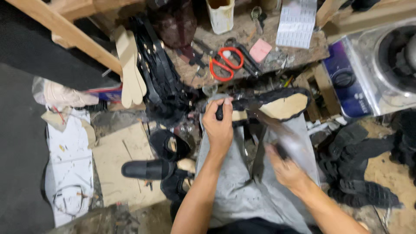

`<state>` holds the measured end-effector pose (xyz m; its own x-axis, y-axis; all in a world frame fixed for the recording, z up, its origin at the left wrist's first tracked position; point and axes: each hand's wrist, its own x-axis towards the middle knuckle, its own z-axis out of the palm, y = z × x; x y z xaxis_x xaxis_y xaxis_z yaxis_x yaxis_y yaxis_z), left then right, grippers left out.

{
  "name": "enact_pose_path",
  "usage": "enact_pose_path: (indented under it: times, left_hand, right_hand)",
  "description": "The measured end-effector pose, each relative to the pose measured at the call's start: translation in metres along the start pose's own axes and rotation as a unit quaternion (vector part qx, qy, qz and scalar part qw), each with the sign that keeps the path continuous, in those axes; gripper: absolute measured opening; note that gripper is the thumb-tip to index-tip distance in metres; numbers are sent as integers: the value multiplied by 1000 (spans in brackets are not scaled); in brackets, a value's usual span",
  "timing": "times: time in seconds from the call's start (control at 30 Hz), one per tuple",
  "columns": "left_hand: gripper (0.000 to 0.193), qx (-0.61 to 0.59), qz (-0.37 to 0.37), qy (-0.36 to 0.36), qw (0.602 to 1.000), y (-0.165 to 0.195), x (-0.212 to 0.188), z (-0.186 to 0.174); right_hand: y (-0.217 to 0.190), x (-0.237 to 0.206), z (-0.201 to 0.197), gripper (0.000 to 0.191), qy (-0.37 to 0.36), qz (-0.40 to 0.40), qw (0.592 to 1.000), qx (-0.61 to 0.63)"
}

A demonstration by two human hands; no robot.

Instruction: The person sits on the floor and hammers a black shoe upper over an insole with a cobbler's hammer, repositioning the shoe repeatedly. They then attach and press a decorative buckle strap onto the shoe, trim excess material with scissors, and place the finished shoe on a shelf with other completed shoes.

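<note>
Left hand (219, 125) clamps the shoe (277, 104) by its heel end, sole up; light, stiff base, soft edge. Right hand (286, 167) grips a blurred tool (281, 134).

Counted: scissors (225, 63) 1 | cup (220, 15) 1 | pink block (260, 50) 1 | printed sheet (297, 19) 1 | slipper (149, 169) 1 | shoe sole (284, 106) 1 | hands 2
</note>
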<state>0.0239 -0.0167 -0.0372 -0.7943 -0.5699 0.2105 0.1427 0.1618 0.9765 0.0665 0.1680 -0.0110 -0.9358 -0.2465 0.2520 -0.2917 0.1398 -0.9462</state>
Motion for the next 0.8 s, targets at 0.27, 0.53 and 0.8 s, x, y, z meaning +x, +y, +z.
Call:
enact_pose_path:
  times: [0.27, 0.53, 0.8]
  left_hand:
    - [16, 22, 10, -2, 1000, -1, -3, 3]
    - [16, 19, 23, -25, 999, -2, 0, 5]
    - [17, 37, 44, -32, 998, 1, -2, 7]
  right_hand:
    - [4, -17, -11, 22, 92, -166, 970, 153]
    - [12, -28, -17, 17, 87, 153, 981, -76]
    - [7, -22, -9, 20, 39, 17, 998, -44]
